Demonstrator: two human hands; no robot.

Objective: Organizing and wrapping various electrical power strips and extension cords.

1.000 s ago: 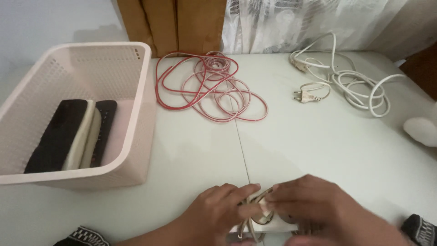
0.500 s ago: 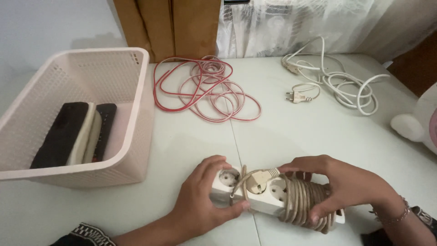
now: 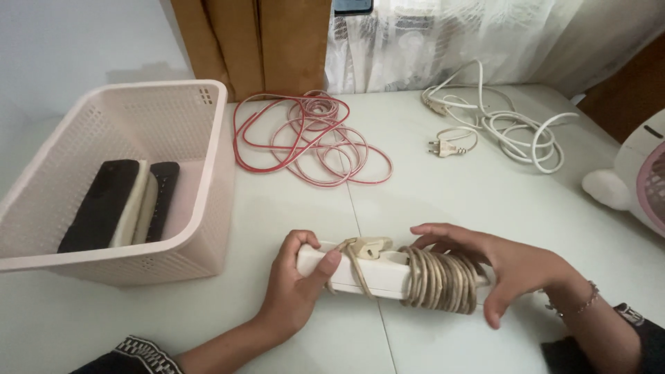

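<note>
A cream power strip [image 3: 379, 274] lies on the white table, its beige cord [image 3: 440, 280] wound in tight coils around its right half. The plug [image 3: 366, 247] rests on top near the middle. My left hand [image 3: 299, 285] grips the strip's left end, thumb on top. My right hand [image 3: 500, 269] wraps around the coiled right end from behind, fingers spread over the cord.
A pink lattice basket [image 3: 208, 176] at the left holds black and white flat objects [image 3: 118, 204]. A red and white cable [image 3: 312, 137] lies loose at the back middle, a white cable [image 3: 500, 125] with a plug at the back right. A white and pink fan [image 3: 641, 181] stands at the right edge.
The view has risen and the strip has come fully into sight. My hands have moved apart along it, from bunched together over its middle to one at each end.
</note>
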